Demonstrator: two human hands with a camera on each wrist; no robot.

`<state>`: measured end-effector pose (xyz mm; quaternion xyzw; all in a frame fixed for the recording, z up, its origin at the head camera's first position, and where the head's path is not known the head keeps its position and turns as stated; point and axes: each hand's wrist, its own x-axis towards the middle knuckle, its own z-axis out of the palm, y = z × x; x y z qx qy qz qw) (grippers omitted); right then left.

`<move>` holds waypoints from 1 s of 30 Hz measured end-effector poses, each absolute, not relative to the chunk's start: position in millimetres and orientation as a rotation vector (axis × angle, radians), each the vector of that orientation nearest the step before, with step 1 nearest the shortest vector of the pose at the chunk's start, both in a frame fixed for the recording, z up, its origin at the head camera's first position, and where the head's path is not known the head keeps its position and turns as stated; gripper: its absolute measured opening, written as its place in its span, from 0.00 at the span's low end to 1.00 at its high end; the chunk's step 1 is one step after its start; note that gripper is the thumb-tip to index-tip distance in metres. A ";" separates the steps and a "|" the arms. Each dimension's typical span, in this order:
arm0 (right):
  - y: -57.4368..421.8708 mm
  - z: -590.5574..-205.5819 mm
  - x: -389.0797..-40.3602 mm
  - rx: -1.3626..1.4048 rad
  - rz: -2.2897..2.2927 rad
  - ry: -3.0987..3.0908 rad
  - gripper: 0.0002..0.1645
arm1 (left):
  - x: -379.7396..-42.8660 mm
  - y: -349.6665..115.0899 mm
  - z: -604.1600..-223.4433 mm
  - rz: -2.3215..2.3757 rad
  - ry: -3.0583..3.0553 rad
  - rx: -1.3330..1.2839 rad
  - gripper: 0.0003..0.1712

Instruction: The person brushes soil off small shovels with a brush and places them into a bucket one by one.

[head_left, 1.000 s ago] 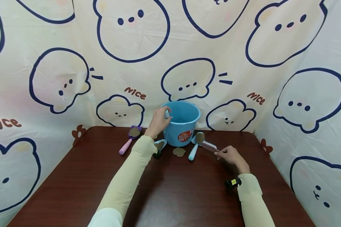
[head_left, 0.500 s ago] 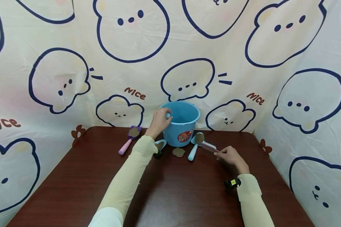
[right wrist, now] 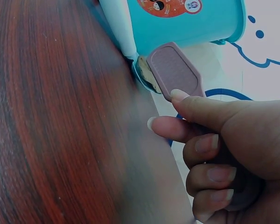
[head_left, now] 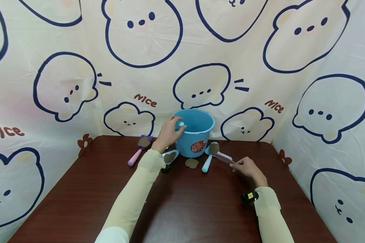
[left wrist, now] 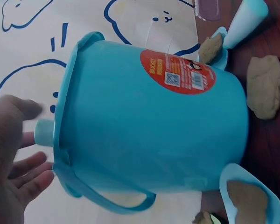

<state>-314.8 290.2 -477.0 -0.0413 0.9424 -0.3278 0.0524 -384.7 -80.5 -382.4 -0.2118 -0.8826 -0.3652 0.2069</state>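
My left hand (head_left: 169, 131) is at the left rim of a blue bucket (head_left: 191, 145). In the left wrist view its thumb and fingers stand apart around a light blue handle end (left wrist: 45, 132) that pokes out over the rim; the rest of that object is hidden inside. My right hand (head_left: 248, 169) grips the handle of a mauve brush (right wrist: 175, 70) with white bristles. The brush head is close beside a lump of brown sand (head_left: 214, 147) in a blue toy shovel (head_left: 206, 164), right of the bucket; whether they touch, I cannot tell.
A purple shovel with a pink handle (head_left: 135, 157) holds sand at the left. Another light blue scoop (head_left: 170, 157) with sand lies beside my left wrist. A flat sand lump (head_left: 192, 163) lies before the bucket. A patterned cloth (head_left: 134, 81) hangs behind the brown table (head_left: 194, 209).
My left hand's fingers have loosened and spread around the light blue handle end, and the left wrist has shifted slightly left. My right hand and the brush stay in place.
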 end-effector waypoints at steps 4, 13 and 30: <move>289.9 -479.2 -314.8 -0.119 -1.000 2.866 0.22 | -377.0 -94.7 -394.5 -1.081 -2.394 -0.553 0.26; 288.8 -480.5 -317.1 -0.143 -0.984 2.880 0.22 | -356.9 -135.6 -429.6 -1.032 -2.530 -0.444 0.20; 284.2 -479.6 -319.6 -0.187 -0.975 2.893 0.21 | -329.1 -182.1 -479.4 -0.911 -2.786 -0.023 0.23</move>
